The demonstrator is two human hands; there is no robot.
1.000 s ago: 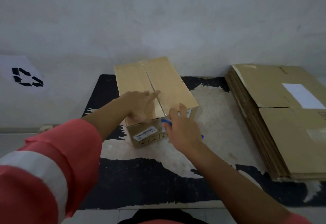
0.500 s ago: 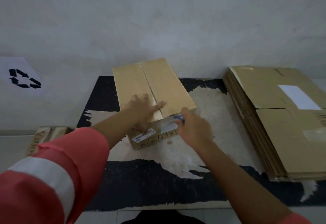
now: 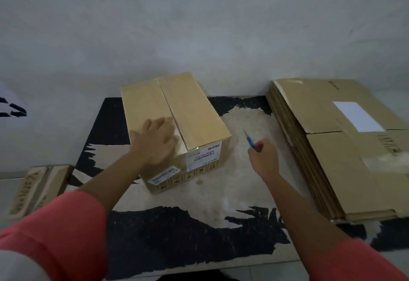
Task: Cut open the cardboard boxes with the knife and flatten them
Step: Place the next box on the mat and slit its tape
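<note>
Closed brown cardboard box (image 3: 177, 114) set near far-left corner of worn black and pale mat (image 3: 177, 236). Left hand (image 3: 157, 141) laid flat on box top, fingers straight, beside middle seam; box likely pinned so it is not pushed along when cut. Slim blue-handled knife (image 3: 250, 140) gripped in curled right hand (image 3: 263, 159), tip pointed up and away. Knife held apart from box, at its right side, likely for safety. Pile of flat brown cardboard sheets (image 3: 332, 159) kept along right edge of mat, likely finished ones. Whether seam is cut cannot be told.

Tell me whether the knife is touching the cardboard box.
Apart. The head view shows the knife, gripped in the right hand, off to the right of the cardboard box, with bare worn mat visible between them.
</note>
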